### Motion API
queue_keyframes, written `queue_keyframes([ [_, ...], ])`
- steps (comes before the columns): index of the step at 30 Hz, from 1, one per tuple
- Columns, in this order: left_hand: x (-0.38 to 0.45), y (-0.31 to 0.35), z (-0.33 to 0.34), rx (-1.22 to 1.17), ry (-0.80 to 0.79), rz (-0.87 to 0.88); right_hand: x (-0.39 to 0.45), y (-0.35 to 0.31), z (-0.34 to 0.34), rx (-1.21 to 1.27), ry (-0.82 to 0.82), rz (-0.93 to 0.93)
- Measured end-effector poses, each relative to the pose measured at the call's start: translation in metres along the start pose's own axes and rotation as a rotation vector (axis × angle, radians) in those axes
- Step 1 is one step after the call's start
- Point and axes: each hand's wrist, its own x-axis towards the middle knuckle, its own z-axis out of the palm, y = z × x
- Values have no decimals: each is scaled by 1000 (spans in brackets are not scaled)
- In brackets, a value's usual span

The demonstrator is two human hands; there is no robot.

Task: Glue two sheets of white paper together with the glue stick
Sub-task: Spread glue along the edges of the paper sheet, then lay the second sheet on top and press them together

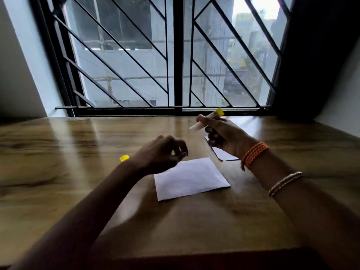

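One white paper sheet lies flat on the wooden table in front of me. A second white sheet lies farther right, mostly hidden under my right hand. My right hand is raised above it and grips an uncapped white glue stick with a yellow base, its tip pointing left. My left hand hovers over the near sheet's upper left corner, fingers loosely curled, holding nothing that I can see. The yellow cap rests on the table left of my left wrist.
A barred window runs along the table's far edge. A dark curtain hangs at the right. A wall stands at the left. The table's near edge is just below my forearms.
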Motion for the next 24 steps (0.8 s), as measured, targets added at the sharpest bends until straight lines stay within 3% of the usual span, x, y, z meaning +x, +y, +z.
queue_keyframes([
  [5, 12, -66, -29, -10, 294, -223, 22, 6, 55, 86, -95, 110],
  [13, -5, -149, -27, -601, 650, -586, 60, 19, 131, 80, -201, 7],
  [18, -4, -153, -24, -588, 615, -539, 77, 29, 169, 67, -242, -77],
  [24, -4, -148, -25, -511, 729, -572, 84, 43, 185, 17, -214, -68],
])
